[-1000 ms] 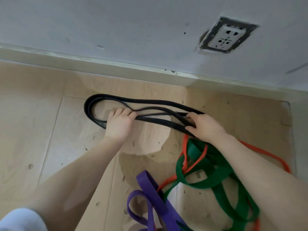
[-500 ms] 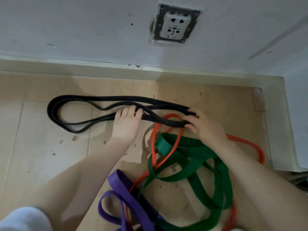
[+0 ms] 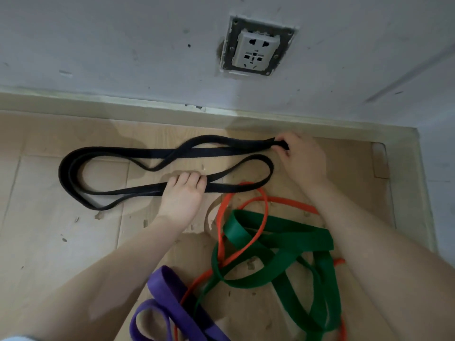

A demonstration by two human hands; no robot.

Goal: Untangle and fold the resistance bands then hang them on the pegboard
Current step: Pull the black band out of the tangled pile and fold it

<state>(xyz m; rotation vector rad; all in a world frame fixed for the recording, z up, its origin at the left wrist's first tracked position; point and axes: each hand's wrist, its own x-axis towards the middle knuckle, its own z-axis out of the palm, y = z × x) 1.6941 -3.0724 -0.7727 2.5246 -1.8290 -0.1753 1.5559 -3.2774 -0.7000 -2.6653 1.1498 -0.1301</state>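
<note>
A long black resistance band (image 3: 115,153) lies in loose loops on the floor near the wall. My left hand (image 3: 183,193) presses its lower strands flat against the floor with straight fingers. My right hand (image 3: 299,156) pinches the band's right end, lifted slightly toward the wall. Below them a green band (image 3: 278,239), a thin orange band (image 3: 246,217) and a purple band (image 3: 170,301) lie tangled together on the floor. No pegboard is in view.
The floor is covered with tan cardboard sheeting (image 3: 61,242). A pale wall with a socket (image 3: 257,50) and a skirting board (image 3: 123,104) runs along the back. The wall turns a corner at the right (image 3: 428,193).
My right hand has pulled the black band's right end up and to the right, away from the orange band. My left hand stays pressed on the lower strands.
</note>
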